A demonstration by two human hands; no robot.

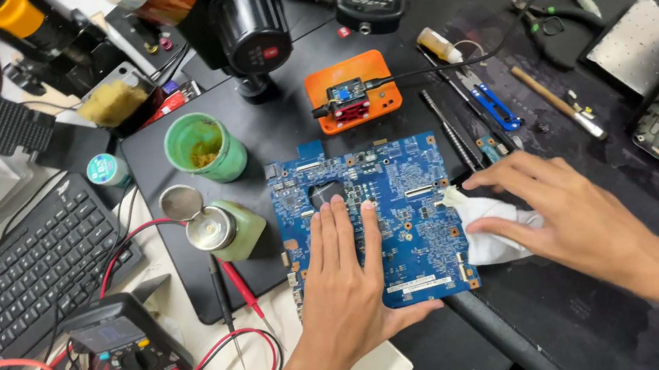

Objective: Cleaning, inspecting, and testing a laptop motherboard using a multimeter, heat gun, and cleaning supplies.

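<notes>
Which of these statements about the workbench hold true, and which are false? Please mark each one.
1. The left hand lies flat on the blue circuit board. True.
2. The right hand grips a pair of blue-handled snips. False: it rests on a white cloth at the board's right edge; the snips lie untouched further back.
3. A green cup stands to the left of the board. True.
4. The orange block sits on top of the black keyboard. False: it sits on the dark mat behind the board; the keyboard is far left.
5. A multimeter with red leads lies near the keyboard. True.
</notes>
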